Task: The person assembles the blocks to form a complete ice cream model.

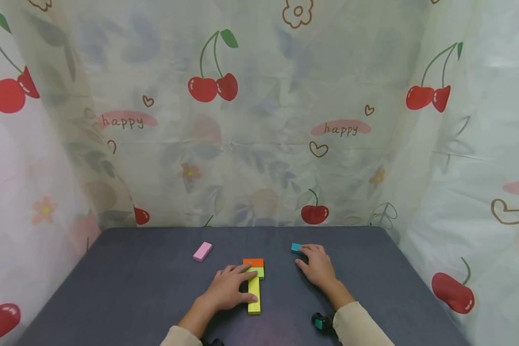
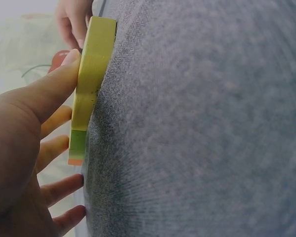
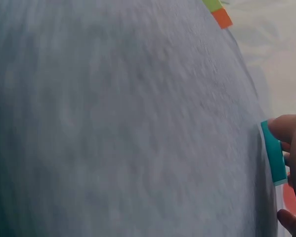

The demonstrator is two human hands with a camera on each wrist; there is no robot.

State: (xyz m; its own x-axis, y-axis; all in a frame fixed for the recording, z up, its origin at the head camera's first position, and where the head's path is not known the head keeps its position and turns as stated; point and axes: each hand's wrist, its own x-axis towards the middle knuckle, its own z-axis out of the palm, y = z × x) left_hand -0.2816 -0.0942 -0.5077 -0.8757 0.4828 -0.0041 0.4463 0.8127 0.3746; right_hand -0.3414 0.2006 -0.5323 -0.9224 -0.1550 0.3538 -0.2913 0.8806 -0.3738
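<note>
A long yellow block [image 1: 253,288], a green block [image 1: 260,273] and an orange block [image 1: 253,262] lie end to end on the dark table. Over their left side is the left hand [image 1: 228,288], fingers spread, its index finger on the green block and its thumb on the yellow one. A small teal block [image 1: 296,248] lies farther back on the right. Fingertips of the right hand [image 1: 319,266] cover its right end. From the head view the thumb looks apart from it; the right wrist view shows the thumb overlapping the teal block [image 3: 273,153].
A pink block [image 1: 203,251] lies at the back left of the grey table [image 1: 147,283]. Light curtains [image 1: 259,120] printed with cherries surround the table's back and sides. A black device with a teal patch [image 1: 322,323] sits by the right cuff.
</note>
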